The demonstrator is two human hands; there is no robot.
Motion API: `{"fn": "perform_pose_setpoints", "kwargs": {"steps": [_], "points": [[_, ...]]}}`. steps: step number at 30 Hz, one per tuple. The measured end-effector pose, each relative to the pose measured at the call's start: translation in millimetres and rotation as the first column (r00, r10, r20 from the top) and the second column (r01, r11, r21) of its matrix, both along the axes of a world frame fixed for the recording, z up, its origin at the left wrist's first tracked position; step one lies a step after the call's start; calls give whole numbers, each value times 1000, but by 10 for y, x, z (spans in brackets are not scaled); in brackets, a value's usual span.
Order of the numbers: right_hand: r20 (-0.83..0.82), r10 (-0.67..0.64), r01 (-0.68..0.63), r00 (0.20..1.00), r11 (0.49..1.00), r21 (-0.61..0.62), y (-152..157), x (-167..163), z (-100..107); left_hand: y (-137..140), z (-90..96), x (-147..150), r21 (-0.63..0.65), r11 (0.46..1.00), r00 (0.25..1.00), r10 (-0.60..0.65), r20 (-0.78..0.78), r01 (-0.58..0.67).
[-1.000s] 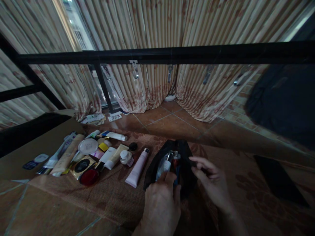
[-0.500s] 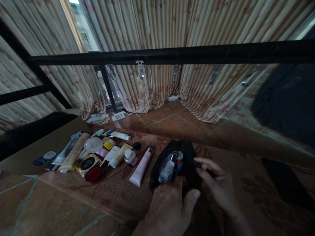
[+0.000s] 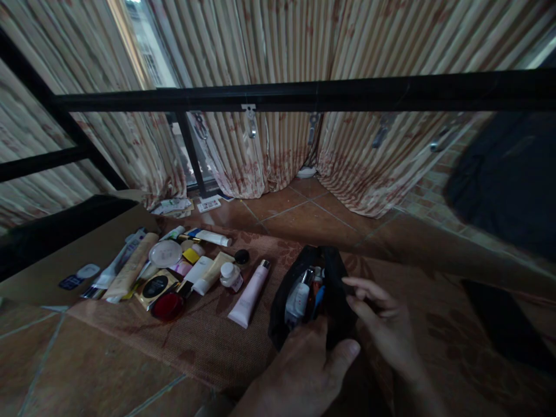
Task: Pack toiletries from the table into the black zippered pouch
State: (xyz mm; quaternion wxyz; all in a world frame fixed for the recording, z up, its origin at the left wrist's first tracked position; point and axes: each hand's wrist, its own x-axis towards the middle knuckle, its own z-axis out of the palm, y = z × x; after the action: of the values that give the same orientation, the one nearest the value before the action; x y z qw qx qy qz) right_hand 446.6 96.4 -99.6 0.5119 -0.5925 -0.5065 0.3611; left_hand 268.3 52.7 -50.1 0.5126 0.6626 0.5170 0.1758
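A black pouch stands with its mouth gaping on the brown patterned cloth. Inside it are a clear bottle with a silver cap and a small blue item. My left hand reaches into the pouch from the front; its thumb sticks out to the right, and its fingertips are hidden inside. With thumb and fingers, my right hand pinches the pouch's right rim. Just left of the pouch lies a pale pink tube, and beside that stands a white-capped small bottle.
Further left, cosmetics lie heaped, among them a beige tube, a round clear case, a gold compact and a red round case. A cardboard box borders them. A black rail with hooks crosses behind.
My left hand has shifted slightly right and down inside the pouch. The pouch's left side has moved a little right, and more of its contents show. My right hand keeps its pinch.
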Motion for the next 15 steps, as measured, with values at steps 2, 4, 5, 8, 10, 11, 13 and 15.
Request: {"fn": "perform_pose_setpoints", "kwargs": {"steps": [2, 4, 5, 8, 10, 11, 13, 15], "points": [[5, -4, 4, 1000, 1000, 1, -3, -2, 11, 16, -1, 18, -15, 1000, 1000, 22, 13, -22], [5, -6, 6, 1000, 1000, 2, -4, -3, 18, 36, 0, 41, -25, 999, 999, 43, 11, -42], [5, -9, 9, 1000, 1000, 2, -4, -3, 19, 49, -2, 53, -25, 998, 998, 53, 14, -53], [6, -6, 6, 1000, 1000, 4, 1, -3, 12, 97, -37, 79, -34, 997, 996, 73, 53, -71], [8, 3, -3, 1000, 1000, 13, 6, -3, 5, 139, -80, 81, -49, 996, 994, 74, 74, -71], [10, 8, -9, 1000, 1000, 19, 8, -3, 3, 162, -102, 78, -57, 996, 994, 74, 75, -70], [15, 14, -14, 1000, 1000, 25, 11, -3, 4, 204, -139, 67, -68, 995, 995, 77, 62, -73], [18, 19, -19, 1000, 1000, 24, 11, -2, 6, 234, -157, 58, -68, 995, 996, 79, 49, -75]]}}
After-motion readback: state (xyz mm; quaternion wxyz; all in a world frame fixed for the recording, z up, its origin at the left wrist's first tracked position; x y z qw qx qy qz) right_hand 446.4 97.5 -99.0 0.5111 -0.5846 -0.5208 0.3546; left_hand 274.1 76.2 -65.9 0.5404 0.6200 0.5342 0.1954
